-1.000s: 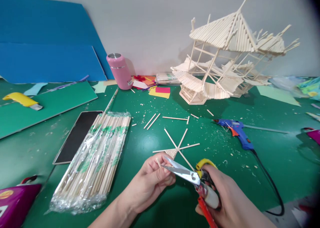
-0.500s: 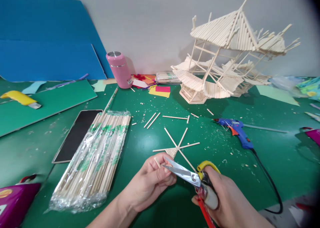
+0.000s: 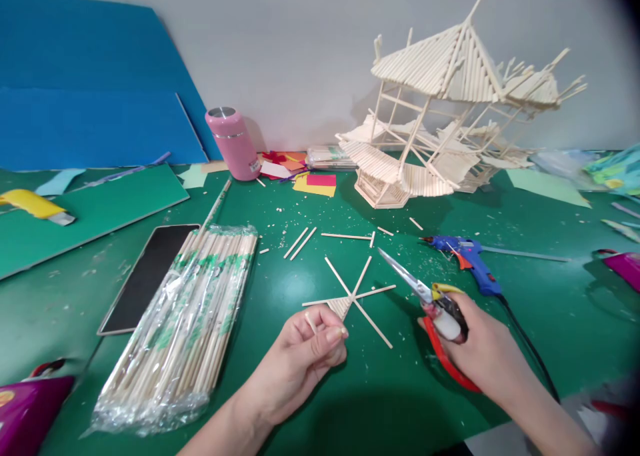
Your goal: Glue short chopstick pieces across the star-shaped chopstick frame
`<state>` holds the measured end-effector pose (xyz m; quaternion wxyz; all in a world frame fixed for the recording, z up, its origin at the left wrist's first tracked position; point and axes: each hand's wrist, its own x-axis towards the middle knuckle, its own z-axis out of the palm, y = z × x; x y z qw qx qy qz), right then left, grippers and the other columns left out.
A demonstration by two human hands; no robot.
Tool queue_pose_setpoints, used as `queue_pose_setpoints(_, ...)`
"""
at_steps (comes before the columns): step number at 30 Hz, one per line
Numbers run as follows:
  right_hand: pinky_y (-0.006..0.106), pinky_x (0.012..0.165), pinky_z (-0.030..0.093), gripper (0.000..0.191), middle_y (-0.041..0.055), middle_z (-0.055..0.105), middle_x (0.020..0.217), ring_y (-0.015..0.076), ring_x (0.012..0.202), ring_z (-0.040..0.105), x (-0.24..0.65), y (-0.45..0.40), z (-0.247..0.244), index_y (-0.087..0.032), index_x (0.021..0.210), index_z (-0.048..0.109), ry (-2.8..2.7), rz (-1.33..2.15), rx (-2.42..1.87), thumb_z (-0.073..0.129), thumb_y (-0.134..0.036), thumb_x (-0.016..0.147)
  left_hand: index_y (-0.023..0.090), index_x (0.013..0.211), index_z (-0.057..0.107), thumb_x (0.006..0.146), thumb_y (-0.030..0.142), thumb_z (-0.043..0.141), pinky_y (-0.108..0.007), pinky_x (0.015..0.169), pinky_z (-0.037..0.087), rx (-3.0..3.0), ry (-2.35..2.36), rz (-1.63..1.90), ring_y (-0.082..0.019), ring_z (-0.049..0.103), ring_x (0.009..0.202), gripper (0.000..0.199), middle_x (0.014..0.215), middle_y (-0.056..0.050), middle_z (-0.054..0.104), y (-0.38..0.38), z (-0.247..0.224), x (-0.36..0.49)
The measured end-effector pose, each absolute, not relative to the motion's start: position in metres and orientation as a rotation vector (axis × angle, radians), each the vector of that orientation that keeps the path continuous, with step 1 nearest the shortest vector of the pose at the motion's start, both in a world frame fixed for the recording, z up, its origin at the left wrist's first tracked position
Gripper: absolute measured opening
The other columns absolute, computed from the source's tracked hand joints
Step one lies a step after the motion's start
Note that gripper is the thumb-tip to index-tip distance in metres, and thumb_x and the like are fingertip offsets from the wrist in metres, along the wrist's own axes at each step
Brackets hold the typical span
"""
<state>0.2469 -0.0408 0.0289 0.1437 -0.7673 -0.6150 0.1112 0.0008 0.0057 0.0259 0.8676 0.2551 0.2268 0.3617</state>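
My left hand (image 3: 313,349) is closed, with a short wooden stick (image 3: 311,322) pinched in its fingers; a small pale end also shows at the fingertips. In my right hand (image 3: 475,336) I grip a pair of scissors (image 3: 410,276) with yellow and red handles, blades pointing up and left, apart from the stick. Just beyond my left hand lies a star-shaped frame of thin sticks (image 3: 373,322), one of its gaps partly filled with short stick pieces (image 3: 339,307). My left hand hides part of that frame.
A plastic-wrapped bundle of sticks (image 3: 185,323) overlaps a black tablet-like slab (image 3: 145,283) at left. A blue glue gun (image 3: 467,256) lies at right, its cord trailing forward. Behind stand a pink flask (image 3: 233,146) and a stick-built pavilion model (image 3: 435,123). A yellow cutter (image 3: 35,204) lies far left.
My right hand has drawn the scissors away to the right, off the stick at my left fingertips. My left hand stays nearly in place. The whole view has shifted slightly.
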Motion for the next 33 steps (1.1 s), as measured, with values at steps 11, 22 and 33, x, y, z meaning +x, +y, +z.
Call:
queue_pose_setpoints(11,0.031,0.066,0.050,0.044,0.0071,0.059,0.107,0.0222,0.088,0.060,0.284,-0.041,0.017,-0.019,0.109,0.049,-1.997,0.020,-2.259,0.050,-0.047,0.075,0.014,0.072,0.053,0.078,0.034,0.057,-0.020,0.047,0.020,1.083,0.872,0.737,-0.006,0.026,0.051,0.021,0.055,0.006,0.035,0.004,0.025,-0.001)
queue_pose_setpoints(22,0.036,0.068,0.049,0.041,0.0082,0.059,0.098,0.0241,0.087,0.058,0.275,-0.033,0.024,-0.019,0.104,0.052,-1.885,0.009,-2.185,0.050,-0.049,0.077,0.014,0.068,0.055,0.080,0.028,0.047,-0.018,0.040,0.021,1.465,1.044,0.708,-0.006,0.027,0.045,0.019,0.052,0.005,0.037,0.003,0.027,0.005)
queue_pose_setpoints(33,0.026,0.060,0.041,0.012,0.0017,0.056,0.077,0.0122,0.069,0.050,0.175,-0.028,0.050,-0.021,0.089,0.061,-2.216,0.504,-1.250,0.052,-0.016,0.082,0.016,0.068,0.055,0.080,0.022,0.046,-0.016,0.041,0.024,1.653,0.934,0.625,-0.006,0.029,0.045,0.016,0.050,0.006,0.035,0.002,0.025,0.003)
